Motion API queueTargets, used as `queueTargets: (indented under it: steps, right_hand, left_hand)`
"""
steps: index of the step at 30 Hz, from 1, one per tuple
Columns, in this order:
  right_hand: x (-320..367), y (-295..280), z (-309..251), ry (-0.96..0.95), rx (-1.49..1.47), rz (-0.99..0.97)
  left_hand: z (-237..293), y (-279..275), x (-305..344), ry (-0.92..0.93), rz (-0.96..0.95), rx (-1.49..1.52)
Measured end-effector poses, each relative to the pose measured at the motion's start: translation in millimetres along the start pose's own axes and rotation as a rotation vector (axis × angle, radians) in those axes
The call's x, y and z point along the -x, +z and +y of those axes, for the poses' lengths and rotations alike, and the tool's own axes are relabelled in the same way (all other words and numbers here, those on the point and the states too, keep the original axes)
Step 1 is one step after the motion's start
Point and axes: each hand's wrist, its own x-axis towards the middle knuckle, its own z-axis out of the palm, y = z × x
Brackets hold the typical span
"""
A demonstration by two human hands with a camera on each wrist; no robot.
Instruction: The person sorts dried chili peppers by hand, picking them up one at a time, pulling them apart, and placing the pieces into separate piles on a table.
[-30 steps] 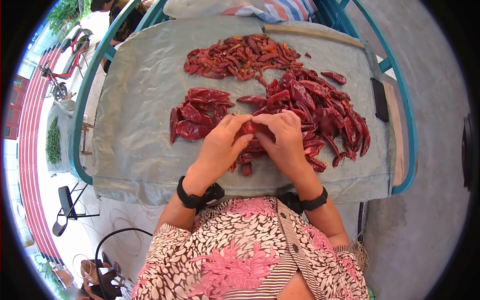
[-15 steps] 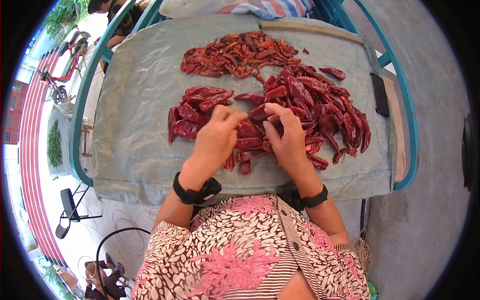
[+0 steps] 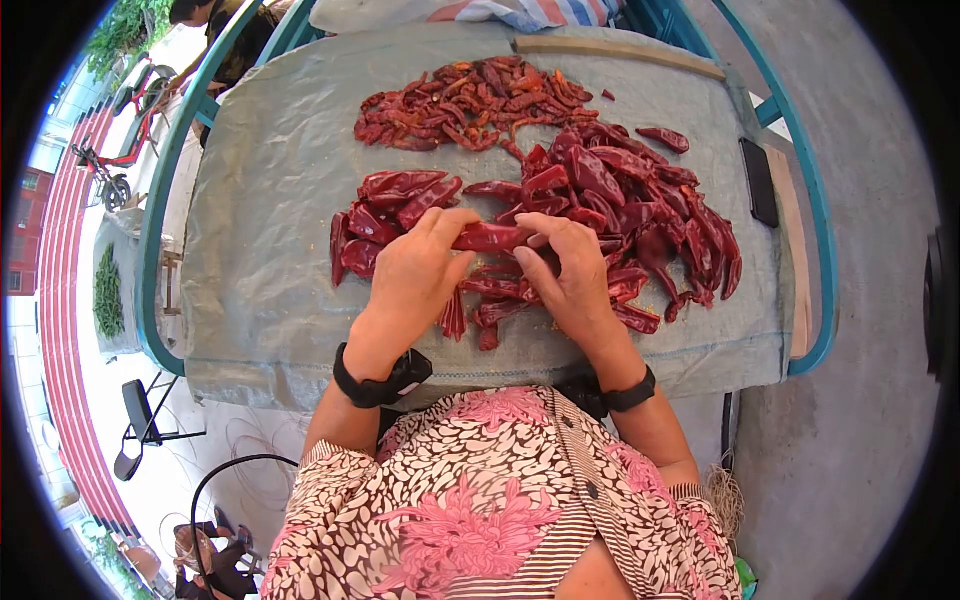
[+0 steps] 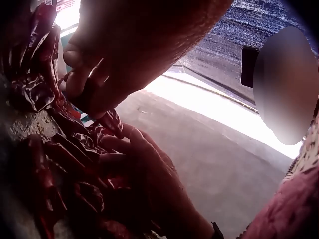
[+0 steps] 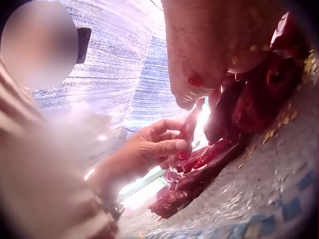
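A dark red dried chili pepper (image 3: 490, 237) stretches between the two hands in the head view. My left hand (image 3: 412, 280) pinches its left end between thumb and fingers. At the other end my right hand (image 3: 570, 268) grips it, thumb below and fingers above. The same pepper (image 5: 188, 130) shows in the right wrist view, with the left hand (image 5: 149, 149) around one end. Beneath and beside the hands lie more large chilies: a small pile (image 3: 385, 205) to the left and a larger heap (image 3: 640, 200) to the right. Several loose ones (image 3: 495, 290) lie just below the hands.
Smaller, shrivelled red chilies (image 3: 475, 100) are spread at the back of the grey-green woven sheet (image 3: 260, 220). A black phone (image 3: 759, 182) lies near the right edge, by the teal metal rail (image 3: 815, 250). Yellow seeds (image 5: 271, 132) are scattered on the sheet. A wooden strip (image 3: 620, 55) runs along the back.
The hands were close together on a chili, then moved apart, the left hand empty-looking over the left. Now both hold one chili stretched between them, the left hand farther left than at first.
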Motion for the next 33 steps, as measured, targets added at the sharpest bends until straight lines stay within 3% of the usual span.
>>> queueTargets:
  steps: [4,7,10,13,16,17,25,33]
  right_hand:
    - [2,2,3,0.016,-0.002,0.003]
    - [2,2,8,-0.074,0.004,-0.004]
    - [4,0,7,-0.089,0.008,-0.038]
    - [5,6,9,-0.01,-0.11,0.074]
    - [8,8,9,0.183,-0.233,0.089]
    - [9,8,9,0.169,-0.207,0.074]
    - [11,11,13,0.265,-0.233,0.048]
    - [11,12,12,0.223,-0.161,0.035]
  left_hand:
    - [-5,8,2,-0.033,0.012,0.098]
    - [-4,12,5,-0.019,-0.009,0.051]
    - [0,13,4,-0.012,-0.104,0.087]
    - [-8,13,5,-0.051,-0.06,-0.023]
    - [-6,4,-7,-0.128,0.231,-0.114]
    - [2,1,-11,-0.137,0.331,-0.153]
    - [-17,33,-30,0.11,-0.062,-0.027]
    - [-19,47,-53,0.16,-0.122,-0.25]
